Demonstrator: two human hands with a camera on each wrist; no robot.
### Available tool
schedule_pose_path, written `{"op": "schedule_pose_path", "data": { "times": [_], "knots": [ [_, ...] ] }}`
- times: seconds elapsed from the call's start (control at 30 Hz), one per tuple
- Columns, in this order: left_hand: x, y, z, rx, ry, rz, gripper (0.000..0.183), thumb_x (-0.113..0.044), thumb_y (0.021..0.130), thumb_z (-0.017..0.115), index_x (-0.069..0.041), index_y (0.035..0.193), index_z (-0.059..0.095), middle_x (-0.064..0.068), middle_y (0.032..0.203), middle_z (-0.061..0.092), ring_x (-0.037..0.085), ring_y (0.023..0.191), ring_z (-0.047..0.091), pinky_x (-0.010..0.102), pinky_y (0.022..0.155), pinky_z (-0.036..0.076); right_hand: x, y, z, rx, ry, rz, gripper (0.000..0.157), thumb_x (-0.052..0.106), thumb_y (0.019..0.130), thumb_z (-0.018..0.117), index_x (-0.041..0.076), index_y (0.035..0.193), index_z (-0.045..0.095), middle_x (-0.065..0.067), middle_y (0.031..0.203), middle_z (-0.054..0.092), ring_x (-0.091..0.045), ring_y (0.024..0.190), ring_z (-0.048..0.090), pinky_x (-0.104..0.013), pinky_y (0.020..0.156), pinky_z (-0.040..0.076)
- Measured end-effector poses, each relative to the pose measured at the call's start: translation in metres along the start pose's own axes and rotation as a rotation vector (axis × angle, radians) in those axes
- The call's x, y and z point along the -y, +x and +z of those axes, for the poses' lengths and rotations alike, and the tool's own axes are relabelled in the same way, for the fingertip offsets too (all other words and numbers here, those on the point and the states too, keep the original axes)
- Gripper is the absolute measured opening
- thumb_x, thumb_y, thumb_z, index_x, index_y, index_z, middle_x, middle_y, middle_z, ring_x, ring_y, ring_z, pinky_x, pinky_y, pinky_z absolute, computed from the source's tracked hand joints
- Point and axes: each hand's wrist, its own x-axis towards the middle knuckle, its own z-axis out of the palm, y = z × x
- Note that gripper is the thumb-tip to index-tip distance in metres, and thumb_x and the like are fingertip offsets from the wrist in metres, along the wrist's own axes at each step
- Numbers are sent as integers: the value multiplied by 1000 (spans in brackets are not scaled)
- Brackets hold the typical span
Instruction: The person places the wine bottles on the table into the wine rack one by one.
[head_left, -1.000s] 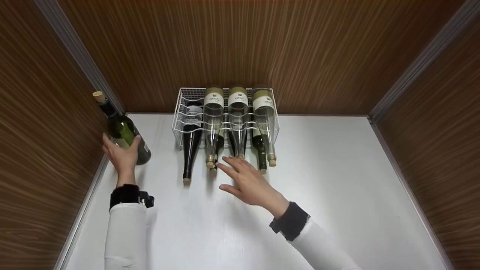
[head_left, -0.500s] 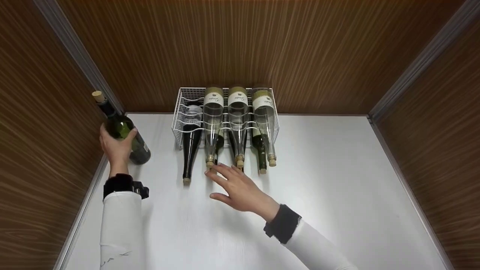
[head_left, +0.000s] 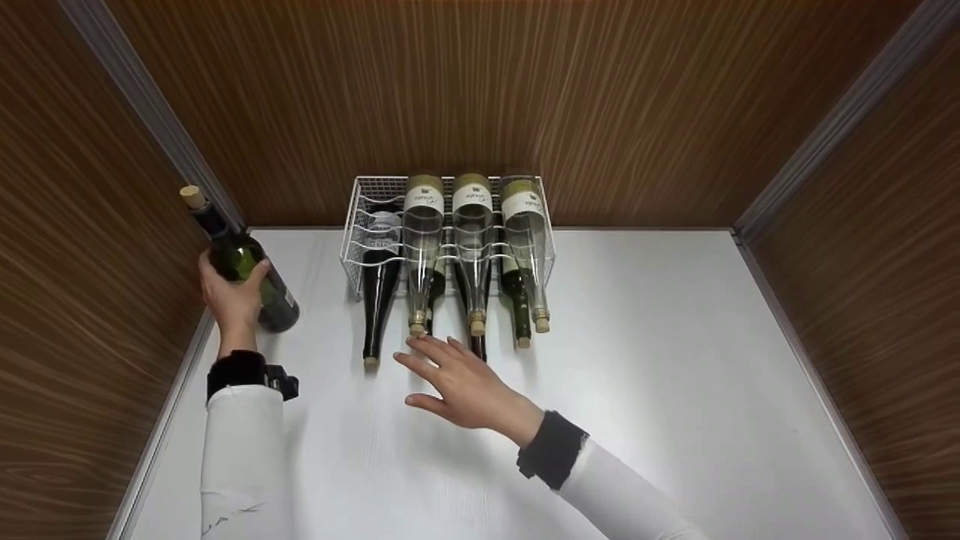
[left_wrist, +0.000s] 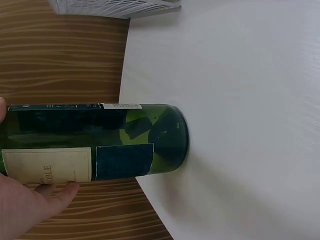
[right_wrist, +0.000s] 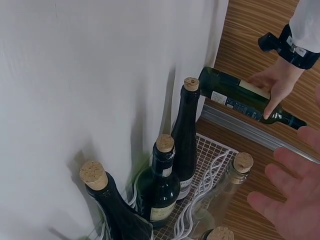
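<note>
At the far left, my left hand (head_left: pixel 234 300) grips a corked green wine bottle (head_left: pixel 277 306) around its body, thumb on one side and fingers on the other. The bottle stands near the left wall, cork up; its cream and dark labels show in the left wrist view, with the base (left_wrist: pixel 172 140) at the white surface. My right hand (head_left: pixel 469 386) holds nothing, fingers spread and fairly straight. It hovers in front of a white wire rack (head_left: pixel 349 259), fingertips close to the cork of a clear bottle (head_left: pixel 424 232) and partly covering the bottle necks below it.
On the rack's upper level lie two more clear bottles (head_left: pixel 472 232) with cream labels. Below them rest a dark bottle (head_left: pixel 380 289) and several other dark or green ones, corks toward me. Wood-grain walls (head_left: pixel 637 112) enclose the white surface (head_left: pixel 675 360) on three sides.
My right hand has moved left and back toward me, baring a clear bottle's cork. My left hand has shifted slightly up along the green bottle, which stays nearly in place.
</note>
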Motion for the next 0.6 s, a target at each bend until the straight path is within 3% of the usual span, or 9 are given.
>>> {"op": "schedule_pose_path", "data": {
  "times": [0.33, 0.6],
  "knots": [
    [3, -14, 1, -45, -33, 32, 90, -30, 82, 81, -18, 152, 26, 5, 152, 37, 17, 137, 35, 31, 112, 24, 1, 2, 2, -5, 27, -12, 60, 49, 101, 48, 18, 151, 38, -11, 152, 38, -26, 141, 33, -49, 112, 29],
    [0, -23, 4, -26, -14, 94, 92, -26, 77, 84, -14, 148, 27, 8, 148, 42, 20, 133, 40, 34, 110, 29, 1, 3, 3, 1, 67, -8, 59, 48, 101, 48, 18, 151, 38, -10, 153, 37, -23, 142, 31, -48, 113, 27]
  ]
}}
